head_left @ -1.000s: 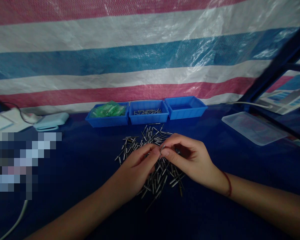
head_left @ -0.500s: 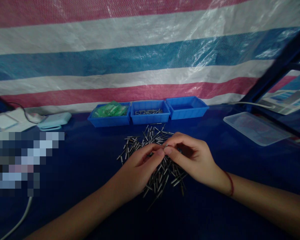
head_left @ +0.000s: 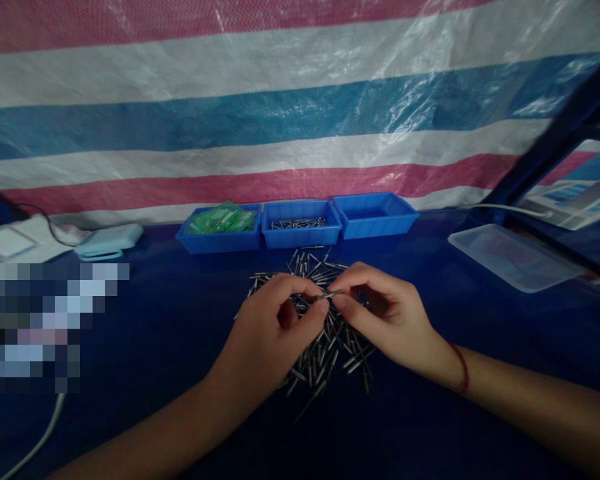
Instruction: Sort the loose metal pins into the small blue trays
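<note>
Several thin metal rivets lie in a loose pile (head_left: pixel 317 360) on the dark blue table. Above the pile, one small metal rivet (head_left: pixel 330 294) is pinched between both hands. My left hand (head_left: pixel 275 327) grips its left end between thumb and forefinger. The fingertips of my right hand (head_left: pixel 385 313), which has a red cord at the wrist, close on its right end. Behind the pile, a middle blue bin (head_left: pixel 301 237) holds more metal rivets.
A left blue bin (head_left: pixel 220 245) contains green plastic material, and a right blue bin (head_left: pixel 377 229) stands beside the middle one. A translucent lid (head_left: pixel 515 260) lies at right. Farther left are a light blue case (head_left: pixel 111 240) and a white cable (head_left: pixel 50 430).
My left hand has turned and its fingers are more arched. The rivet between the fingertips now shows more of its length. My right hand has hardly moved.
</note>
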Demonstrator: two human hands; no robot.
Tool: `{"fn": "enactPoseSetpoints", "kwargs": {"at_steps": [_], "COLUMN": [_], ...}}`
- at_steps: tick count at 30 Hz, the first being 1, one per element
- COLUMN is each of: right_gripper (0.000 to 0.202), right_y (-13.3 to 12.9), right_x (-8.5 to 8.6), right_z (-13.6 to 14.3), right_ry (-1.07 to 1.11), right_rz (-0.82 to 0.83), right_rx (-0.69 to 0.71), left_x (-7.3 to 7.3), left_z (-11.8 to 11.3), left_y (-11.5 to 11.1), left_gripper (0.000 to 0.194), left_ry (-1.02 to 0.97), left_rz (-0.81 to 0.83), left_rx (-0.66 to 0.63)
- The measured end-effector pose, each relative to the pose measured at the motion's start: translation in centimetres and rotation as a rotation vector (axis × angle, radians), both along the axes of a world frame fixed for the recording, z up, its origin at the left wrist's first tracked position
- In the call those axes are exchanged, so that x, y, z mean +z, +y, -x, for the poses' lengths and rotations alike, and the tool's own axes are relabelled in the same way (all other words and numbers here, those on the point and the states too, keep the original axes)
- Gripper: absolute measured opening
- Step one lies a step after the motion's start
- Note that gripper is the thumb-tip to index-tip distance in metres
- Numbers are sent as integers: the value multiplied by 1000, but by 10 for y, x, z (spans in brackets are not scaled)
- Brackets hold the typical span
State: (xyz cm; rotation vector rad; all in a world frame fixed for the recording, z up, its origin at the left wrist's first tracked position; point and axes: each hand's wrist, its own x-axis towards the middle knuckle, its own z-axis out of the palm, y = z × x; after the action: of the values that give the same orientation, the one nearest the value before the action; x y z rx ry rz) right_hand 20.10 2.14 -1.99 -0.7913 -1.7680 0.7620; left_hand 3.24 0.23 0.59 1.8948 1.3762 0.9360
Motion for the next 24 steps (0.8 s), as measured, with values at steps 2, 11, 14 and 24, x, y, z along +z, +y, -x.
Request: {"fn": "enactPoseSetpoints", "kwargs": {"at_steps": [2, 11, 14, 24], "right_gripper": [8, 12, 13, 6], "right_y": [1, 3, 3, 29], "right_x": [0, 5, 4, 14], "right_z": [0, 1, 1, -8], "right_ry": [-29, -114, -123, -305], "right_rz": [-57, -235, -231, -383], "right_rx": [7, 43, 61, -165], "left_x": [0, -2, -2, -1], "left_z": [1, 4, 4, 20], "left_y": [-1, -5, -6, 12], "left_gripper": [3, 6, 6, 27], "left_ry": [41, 119, 150, 311], "left_rz": [-155, -432, -465, -411], "left_rx": [9, -51, -60, -44]}}
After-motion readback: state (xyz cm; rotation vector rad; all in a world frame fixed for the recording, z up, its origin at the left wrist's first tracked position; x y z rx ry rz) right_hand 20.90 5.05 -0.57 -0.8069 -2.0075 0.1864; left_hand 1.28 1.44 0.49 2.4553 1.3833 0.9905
